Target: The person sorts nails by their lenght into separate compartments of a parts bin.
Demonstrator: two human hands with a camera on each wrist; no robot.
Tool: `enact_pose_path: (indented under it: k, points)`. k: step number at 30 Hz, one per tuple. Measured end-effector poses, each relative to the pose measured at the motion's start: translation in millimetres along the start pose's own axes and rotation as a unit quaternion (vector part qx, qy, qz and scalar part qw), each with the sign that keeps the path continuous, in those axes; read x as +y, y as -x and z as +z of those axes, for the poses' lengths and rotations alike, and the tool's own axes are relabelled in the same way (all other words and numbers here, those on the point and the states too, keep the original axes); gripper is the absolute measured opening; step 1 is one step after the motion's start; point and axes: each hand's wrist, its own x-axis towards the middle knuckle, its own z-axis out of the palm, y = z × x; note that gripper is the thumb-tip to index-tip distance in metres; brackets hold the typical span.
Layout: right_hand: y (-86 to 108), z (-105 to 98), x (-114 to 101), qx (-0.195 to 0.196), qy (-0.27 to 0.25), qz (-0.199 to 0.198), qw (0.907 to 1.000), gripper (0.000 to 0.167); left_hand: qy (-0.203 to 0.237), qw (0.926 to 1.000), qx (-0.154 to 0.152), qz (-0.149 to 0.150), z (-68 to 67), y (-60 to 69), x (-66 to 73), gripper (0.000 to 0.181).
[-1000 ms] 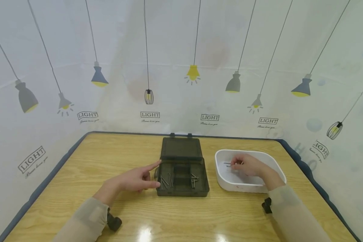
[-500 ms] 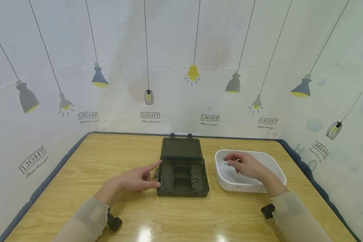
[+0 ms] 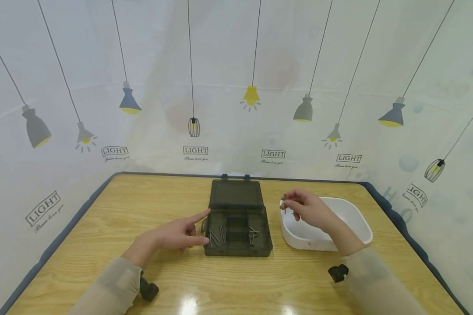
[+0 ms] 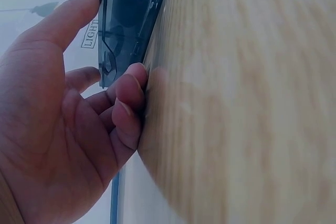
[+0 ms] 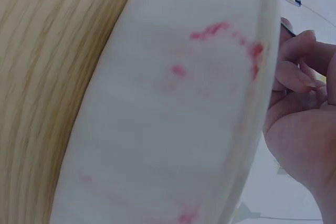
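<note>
A dark translucent plastic box [image 3: 238, 249] stands with its lid [image 3: 236, 192] raised at the back. Several thin nail-like metal pieces [image 3: 222, 235] lie in its left compartment, and several more in the right one. My left hand [image 3: 177, 232] touches the box's left side with extended thumb and index finger; its other fingers are curled against the table in the left wrist view. Over the left rim of a white tray [image 3: 311, 244], my right hand [image 3: 309, 210] pinches a thin dark nail-like metal piece [image 3: 285, 211]. In the right wrist view, the tray wall hides part of that hand.
Both containers rest on a wooden table [image 3: 161, 280], with a narrow gap between them. A curtain [image 3: 228, 127] printed with lamps encloses the back and sides. Red smears [image 5: 212, 30] mark the tray's outer wall.
My right hand has lifted the nail-like piece from inside the white tray and moved left to its rim. The left hand and the box have stayed in place.
</note>
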Motion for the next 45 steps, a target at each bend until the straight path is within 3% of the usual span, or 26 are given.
enact_pose_path:
  k: [19,36,45]
  points:
    - [-27.9,56,-28,-0.061,-0.039,-0.026,0.9970,0.023,0.000,1.0000,0.001,0.001,0.5,-0.7,-1.7,0.098]
    - [-40.8,114,-43,-0.098,-0.027,-0.006,0.9948,0.024,0.004,1.0000,0.001,-0.003,0.1,0.0,0.5,0.097]
    - [-43.5,131,-48,-0.098,-0.028,0.008,0.9947,0.019,0.003,1.0000,0.001,-0.006,0.1,0.2,-0.3,0.097]
